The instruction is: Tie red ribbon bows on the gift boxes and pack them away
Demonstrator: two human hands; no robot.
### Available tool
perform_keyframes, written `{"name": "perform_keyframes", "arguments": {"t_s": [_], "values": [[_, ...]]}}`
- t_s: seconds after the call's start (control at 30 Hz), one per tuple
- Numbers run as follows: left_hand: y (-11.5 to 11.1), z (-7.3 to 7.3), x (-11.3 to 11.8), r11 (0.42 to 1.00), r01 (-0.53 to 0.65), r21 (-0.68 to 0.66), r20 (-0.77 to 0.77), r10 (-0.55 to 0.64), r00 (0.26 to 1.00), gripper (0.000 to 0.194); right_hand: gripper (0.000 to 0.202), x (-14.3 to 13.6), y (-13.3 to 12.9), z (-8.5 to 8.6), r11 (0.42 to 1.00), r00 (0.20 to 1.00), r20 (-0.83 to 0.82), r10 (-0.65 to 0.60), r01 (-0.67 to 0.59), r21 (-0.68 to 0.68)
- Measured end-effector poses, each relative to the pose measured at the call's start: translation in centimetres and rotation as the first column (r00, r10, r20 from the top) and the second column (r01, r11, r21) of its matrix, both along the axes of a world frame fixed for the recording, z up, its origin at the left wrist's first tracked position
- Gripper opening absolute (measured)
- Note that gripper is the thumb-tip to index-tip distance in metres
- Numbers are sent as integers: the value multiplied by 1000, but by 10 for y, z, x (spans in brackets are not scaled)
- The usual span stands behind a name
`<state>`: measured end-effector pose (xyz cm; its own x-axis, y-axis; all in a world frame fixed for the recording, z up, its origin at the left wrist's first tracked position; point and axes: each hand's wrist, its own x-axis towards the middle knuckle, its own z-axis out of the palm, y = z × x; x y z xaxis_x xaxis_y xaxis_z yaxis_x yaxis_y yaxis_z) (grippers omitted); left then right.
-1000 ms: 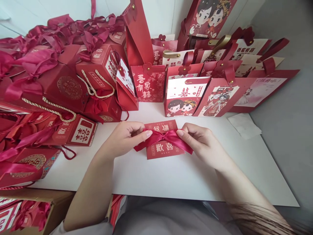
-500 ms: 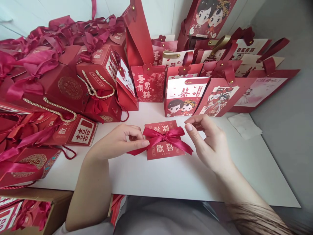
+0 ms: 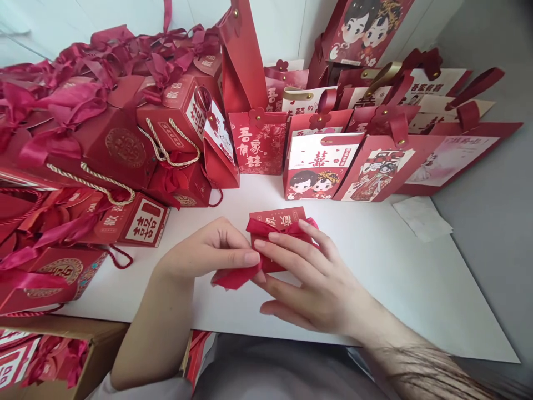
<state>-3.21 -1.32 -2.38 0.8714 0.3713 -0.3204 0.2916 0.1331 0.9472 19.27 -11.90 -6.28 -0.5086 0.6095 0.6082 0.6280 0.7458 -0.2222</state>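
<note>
A small red box with white characters lies on the white table, with a crimson ribbon bow across its top. At the box's left edge, my left hand pinches a ribbon tail between thumb and forefinger; the tail hangs below the fingertips. My right hand is spread palm down over the bow and the near part of the box. Its fingertips touch or nearly touch the ribbon, and they hide much of the bow and the lower characters.
Stacked red boxes with ribbons and cords fill the left side. Upright red and white gift bags stand along the back. A white tissue lies at the right. A cardboard box sits below the table's front left edge.
My right hand has moved left and down from beside the box to over the bow, its fingers now spread. My left hand has shifted slightly, with the ribbon tail pulled nearer to me.
</note>
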Motion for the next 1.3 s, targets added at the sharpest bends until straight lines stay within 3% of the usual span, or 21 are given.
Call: {"name": "perform_keyframes", "arguments": {"t_s": [0.13,0.2,0.23,0.3,0.37,0.43,0.57,0.97,1.03,1.17,1.3], "values": [[-3,2,-2,991,108,74,3,-109,994,47,24,-5,1,2,1000,999,27,-19,18,24],[-4,3,-1,971,-70,229,36,64,997,54,23,-2,2,5,999,1000,-8,-18,18,38],[-5,4,1,915,-222,337,74,209,975,52,21,-1,2,6,999,999,-36,-10,12,46],[-6,3,7,686,-463,561,196,432,880,33,16,2,1,8,998,996,-95,4,2,59],[-7,1,14,483,-481,732,274,438,856,8,9,4,-1,8,998,991,-134,8,1,64],[-9,-2,20,384,-412,826,289,339,895,9,7,4,-4,7,998,988,-157,10,1,69],[-11,-11,29,311,-344,886,283,225,932,16,13,3,-6,6,997,982,-186,34,-21,70],[-9,-17,32,394,-326,859,246,240,939,12,18,-4,-8,5,985,968,-202,150,-129,111],[-10,-16,33,447,-329,832,235,253,939,11,19,-4,-9,5,983,958,-238,161,-134,127],[-15,-21,39,618,-418,666,217,376,901,8,23,-5,-9,7,981,942,-287,177,-147,124],[-19,-32,47,760,-498,418,174,471,865,41,22,-8,-7,10,982,968,-170,186,-175,74]]}}
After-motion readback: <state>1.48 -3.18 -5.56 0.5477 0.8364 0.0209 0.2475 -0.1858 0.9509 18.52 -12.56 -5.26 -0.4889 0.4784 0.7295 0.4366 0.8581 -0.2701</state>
